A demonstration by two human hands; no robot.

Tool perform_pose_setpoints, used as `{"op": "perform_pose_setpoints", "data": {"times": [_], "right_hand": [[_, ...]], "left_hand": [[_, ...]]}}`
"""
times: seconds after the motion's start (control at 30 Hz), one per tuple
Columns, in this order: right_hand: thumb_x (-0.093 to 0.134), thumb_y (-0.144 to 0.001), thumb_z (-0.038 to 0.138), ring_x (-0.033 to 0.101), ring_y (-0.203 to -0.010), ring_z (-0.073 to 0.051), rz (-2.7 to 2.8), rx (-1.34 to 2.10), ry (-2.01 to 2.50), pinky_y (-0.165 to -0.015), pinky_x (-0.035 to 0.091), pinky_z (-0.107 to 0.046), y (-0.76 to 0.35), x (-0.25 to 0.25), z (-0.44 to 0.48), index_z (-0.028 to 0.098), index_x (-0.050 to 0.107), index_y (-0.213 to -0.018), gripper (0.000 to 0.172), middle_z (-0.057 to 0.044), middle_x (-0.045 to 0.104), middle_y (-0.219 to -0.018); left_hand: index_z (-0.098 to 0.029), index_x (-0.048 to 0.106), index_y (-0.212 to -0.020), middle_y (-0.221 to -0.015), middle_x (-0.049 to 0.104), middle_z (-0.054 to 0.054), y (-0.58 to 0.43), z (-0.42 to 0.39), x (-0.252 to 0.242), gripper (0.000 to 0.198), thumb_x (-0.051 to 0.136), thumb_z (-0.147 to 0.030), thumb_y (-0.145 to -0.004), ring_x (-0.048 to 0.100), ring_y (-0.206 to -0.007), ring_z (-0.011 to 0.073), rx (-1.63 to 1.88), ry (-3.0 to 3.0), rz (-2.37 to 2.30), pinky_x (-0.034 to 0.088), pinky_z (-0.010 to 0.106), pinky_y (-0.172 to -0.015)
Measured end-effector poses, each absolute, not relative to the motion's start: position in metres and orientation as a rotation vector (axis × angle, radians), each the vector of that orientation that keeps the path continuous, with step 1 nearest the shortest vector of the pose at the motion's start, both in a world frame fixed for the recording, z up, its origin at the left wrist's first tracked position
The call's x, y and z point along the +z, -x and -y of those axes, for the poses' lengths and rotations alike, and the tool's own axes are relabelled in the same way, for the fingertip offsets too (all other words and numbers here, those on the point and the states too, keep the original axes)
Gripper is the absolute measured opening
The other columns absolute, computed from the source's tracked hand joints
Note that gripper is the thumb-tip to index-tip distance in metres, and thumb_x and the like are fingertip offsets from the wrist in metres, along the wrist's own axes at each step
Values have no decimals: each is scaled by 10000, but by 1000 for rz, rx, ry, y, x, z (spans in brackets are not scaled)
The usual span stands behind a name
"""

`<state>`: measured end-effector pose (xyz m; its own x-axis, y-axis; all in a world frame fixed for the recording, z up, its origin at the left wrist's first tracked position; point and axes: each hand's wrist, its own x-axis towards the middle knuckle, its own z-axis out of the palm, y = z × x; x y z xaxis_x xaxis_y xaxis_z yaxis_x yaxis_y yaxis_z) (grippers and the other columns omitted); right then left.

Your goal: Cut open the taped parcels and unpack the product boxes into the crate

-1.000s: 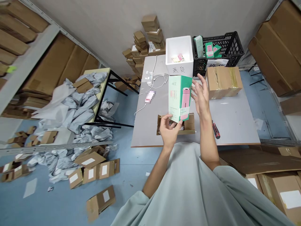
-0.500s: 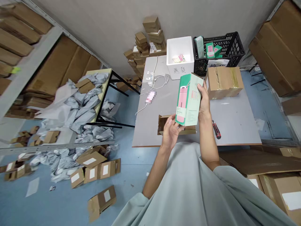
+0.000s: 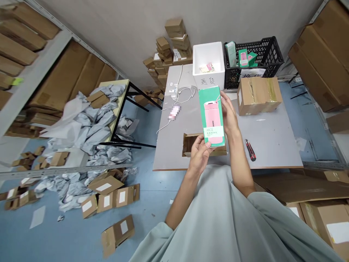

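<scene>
Box upright above table, front toward camera: inspection step, I judge. Left grip pinches bottom corner, right grip clasps side. Any turn needs both steady.

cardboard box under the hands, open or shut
Open: the cardboard box has its flaps spread, dark inside showing left of the held green box.

Green product box held upright over the grey table, pink bottle printed on its facing side. Left hand grips the bottom corner; right hand lies flat against the right side. Open cardboard carton directly beneath. Red-handled utility knife lies near right forearm. White foam box and black crate at far edge.
</scene>
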<state>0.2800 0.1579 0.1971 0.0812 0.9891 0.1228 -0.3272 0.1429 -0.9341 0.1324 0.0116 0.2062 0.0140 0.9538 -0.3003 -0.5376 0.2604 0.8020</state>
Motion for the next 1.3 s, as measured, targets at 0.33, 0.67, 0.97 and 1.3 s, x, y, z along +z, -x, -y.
{"op": "perform_pose_setpoints", "data": {"times": [0.33, 0.67, 0.97, 1.3], "right_hand": [[743, -1006, 792, 548, -1612, -320, 1204, 859, 964, -1225, 589, -506, -273, 209, -146, 387, 515, -1697, 833, -93, 530, -1749], [763, -938, 722, 709, -1407, -312, 802, 1085, 854, -1129, 649, -493, -288, 211, -154, 340, 671, -1488, 677, -41, 749, -1422], [804, -883, 757, 708, -1405, -314, 742, 1161, 815, -1146, 638, -480, -284, 207, -157, 346, 700, -1458, 714, -39, 780, -1382], [658, -1097, 714, 577, -1574, -325, 1434, 779, 1049, -1276, 577, -529, -298, 254, -114, 367, 776, -1412, 483, -84, 644, -1588]], "left_hand": [[-243, 652, -1222, -1391, 664, 108, -137, -12, 189, 626, 1026, -494, -788, 742, -1255, 242, 1547, -1090, -1486, 674, 359, -1022], [-289, 676, -1394, -1528, 682, 150, -129, -9, 184, 718, 995, -621, -843, 685, -1437, 340, 1441, -950, -1203, 641, 490, -1148], [-278, 704, -1316, -1407, 729, 101, -137, -9, 188, 705, 1066, -519, -762, 759, -1233, 248, 1468, -856, -1162, 674, 349, -984], [-249, 702, -1093, -1161, 826, 68, -114, -35, 167, 358, 890, -482, -895, 803, -1051, 212, 1282, -318, -1018, 672, 347, -924]]}}
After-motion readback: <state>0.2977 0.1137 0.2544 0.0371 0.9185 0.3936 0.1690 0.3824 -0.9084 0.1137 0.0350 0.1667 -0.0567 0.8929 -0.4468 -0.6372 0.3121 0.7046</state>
